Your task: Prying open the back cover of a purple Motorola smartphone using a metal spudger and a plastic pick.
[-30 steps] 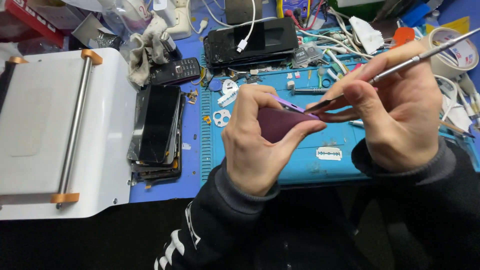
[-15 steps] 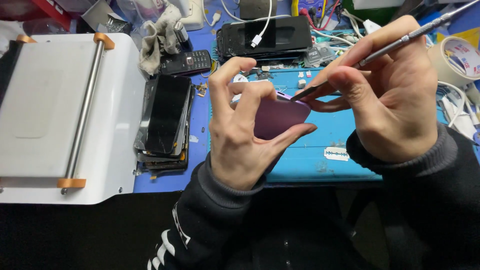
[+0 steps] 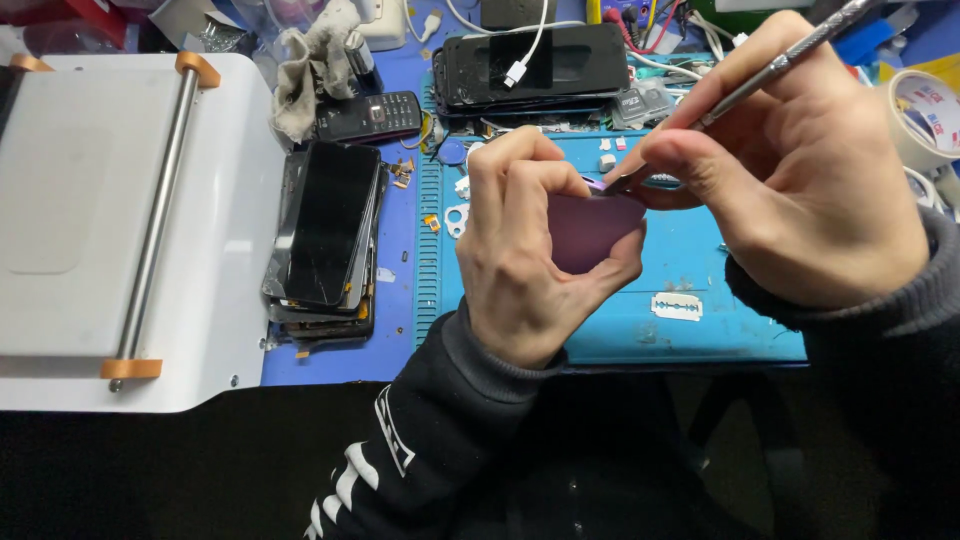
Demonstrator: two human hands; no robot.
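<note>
Purple, smooth, seemingly flat piece point(image 3: 592, 232) pinched in left hand point(image 3: 530, 260).

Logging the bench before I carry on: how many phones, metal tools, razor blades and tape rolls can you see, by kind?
Phones: 4 (purple phone held in the left hand, keypad phone, stacked phone, black phone)
Metal tools: 1 (metal tool, right hand)
Razor blades: 1 (razor blade)
Tape rolls: 1 (tape roll)
Total: 7
</note>
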